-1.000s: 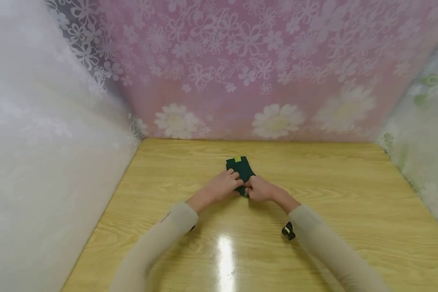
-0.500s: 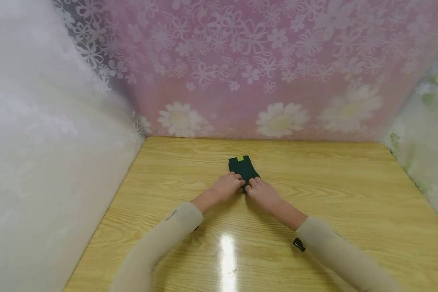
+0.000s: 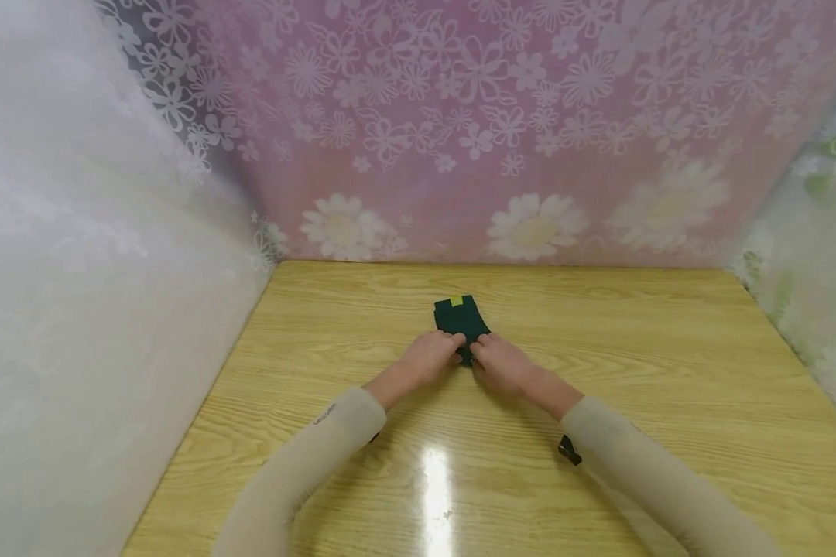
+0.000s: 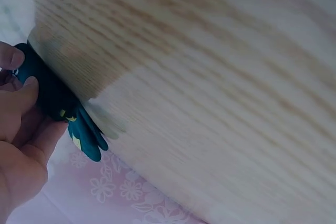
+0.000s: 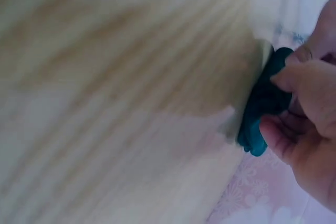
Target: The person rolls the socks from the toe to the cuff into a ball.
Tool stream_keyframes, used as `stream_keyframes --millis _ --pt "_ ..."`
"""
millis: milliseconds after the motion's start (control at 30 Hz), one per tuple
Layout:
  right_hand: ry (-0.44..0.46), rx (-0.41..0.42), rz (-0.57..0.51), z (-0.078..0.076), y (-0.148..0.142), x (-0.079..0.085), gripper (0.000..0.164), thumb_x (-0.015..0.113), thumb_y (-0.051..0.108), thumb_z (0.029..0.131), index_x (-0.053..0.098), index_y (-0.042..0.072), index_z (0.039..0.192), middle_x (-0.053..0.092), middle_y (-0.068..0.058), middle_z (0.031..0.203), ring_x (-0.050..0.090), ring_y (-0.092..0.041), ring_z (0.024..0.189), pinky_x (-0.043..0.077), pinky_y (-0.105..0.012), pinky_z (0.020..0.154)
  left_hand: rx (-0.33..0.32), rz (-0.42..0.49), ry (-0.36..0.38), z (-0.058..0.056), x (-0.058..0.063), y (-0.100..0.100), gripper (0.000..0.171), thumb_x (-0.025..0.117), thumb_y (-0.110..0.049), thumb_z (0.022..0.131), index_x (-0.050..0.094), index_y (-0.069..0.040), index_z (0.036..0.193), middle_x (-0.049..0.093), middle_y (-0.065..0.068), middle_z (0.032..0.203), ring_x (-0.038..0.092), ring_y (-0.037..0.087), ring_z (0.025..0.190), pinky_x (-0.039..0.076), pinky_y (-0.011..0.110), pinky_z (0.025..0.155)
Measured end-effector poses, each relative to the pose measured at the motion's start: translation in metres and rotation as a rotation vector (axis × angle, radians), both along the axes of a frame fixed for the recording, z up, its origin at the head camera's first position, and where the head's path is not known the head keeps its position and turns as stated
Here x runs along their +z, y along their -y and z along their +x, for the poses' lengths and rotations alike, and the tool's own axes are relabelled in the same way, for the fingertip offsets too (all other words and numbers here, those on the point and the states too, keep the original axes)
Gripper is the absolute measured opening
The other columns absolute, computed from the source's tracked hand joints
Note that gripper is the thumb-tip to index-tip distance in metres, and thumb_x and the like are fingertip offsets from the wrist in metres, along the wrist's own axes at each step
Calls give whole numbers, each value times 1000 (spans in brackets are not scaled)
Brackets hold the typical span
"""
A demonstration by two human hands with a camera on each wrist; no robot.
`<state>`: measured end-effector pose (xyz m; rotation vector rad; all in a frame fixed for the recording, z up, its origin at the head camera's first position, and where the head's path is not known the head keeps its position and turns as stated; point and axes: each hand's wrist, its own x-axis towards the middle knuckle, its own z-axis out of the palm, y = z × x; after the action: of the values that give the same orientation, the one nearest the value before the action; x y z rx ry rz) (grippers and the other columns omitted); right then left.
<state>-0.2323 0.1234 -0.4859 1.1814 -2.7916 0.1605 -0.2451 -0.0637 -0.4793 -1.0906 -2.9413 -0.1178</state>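
A folded dark green cloth piece with a yellow-green patch at its far end lies on the table. My left hand holds its near left edge between thumb and curled fingers. Across from it, my right hand pinches the near right edge. The left wrist view shows the green cloth as a thick roll with layered flaps at one end, the left thumb lying along it. In the right wrist view the cloth is bunched under the right hand's fingers. The cloth's near end is partly hidden by both hands.
The wood-grain table reaches back to a pink flowered backdrop. Pale walls stand at the left and right. Light-coloured sleeves cover both forearms, and a black strap hangs by the right one.
My right hand has shifted its hold on the near right edge, its fingers now bent over the cloth. The cloth's near end sits slightly shorter and is more tucked in. The left hand stays nearly in place.
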Motion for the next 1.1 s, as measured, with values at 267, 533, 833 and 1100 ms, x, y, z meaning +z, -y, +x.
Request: stream_keyframes --millis 267,533,833,1100 --pt "462 -27 -295 -8 -4 7 26 61 6 94 59 9 69 41 6 56 36 -7 50 30 -22 51 -58 64 124 2 4 6 23 56 -14 102 63 -10 123 68 4 119 62 19 112 52 30 92" --pt "728 -99 -500 -5 -4 14 40 63 5 93 50 11 56 32 8 48 26 -7 42 23 -21 46 -139 -4 136 1 9 10 31 65 -17 98 64 -10 128 65 5 124 59 20 116 49 31 98" --pt "800 -181 -560 -6 0 11 46 64 5 92 44 11 52 38 6 45 28 -8 40 23 -22 46 -104 -251 -203 16 7 5 23 63 -21 99 67 -14 121 59 5 112 54 18 98 51 23 85" --pt "709 -234 -596 -1 -6 5 21 67 8 93 75 -2 77 64 -10 60 52 -13 51 39 -23 50 -102 -134 -153 14 1 7 30 65 -24 97 65 -17 126 64 -1 122 58 16 112 50 24 93"
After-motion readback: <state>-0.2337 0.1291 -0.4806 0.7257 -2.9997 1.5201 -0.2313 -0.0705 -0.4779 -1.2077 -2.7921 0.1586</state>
